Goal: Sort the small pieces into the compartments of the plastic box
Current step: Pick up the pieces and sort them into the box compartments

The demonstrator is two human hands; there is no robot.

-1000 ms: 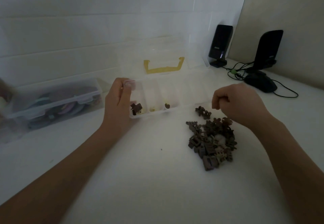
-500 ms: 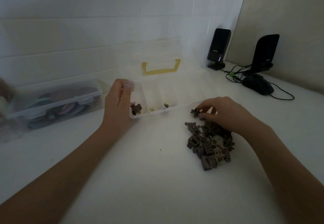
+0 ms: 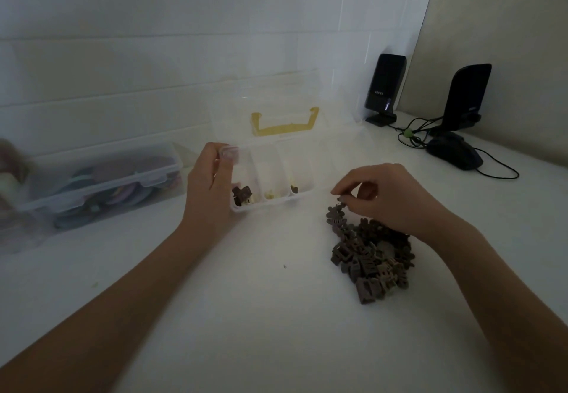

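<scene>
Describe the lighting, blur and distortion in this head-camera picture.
Head view: dim and underexposed, so the pile of small pieces reads as dark shapes; the far-left edge is smeared; wide-angle bending curves the wall lines; the clear plastic box washes out against the white table.

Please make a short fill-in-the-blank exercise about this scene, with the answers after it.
1. The left hand holds the plastic box at its ____ end.
2. The handle on the open lid is ____.
3. The right hand pinches a small piece above the ____ of brown pieces.

Answers: left; yellow; pile
</scene>
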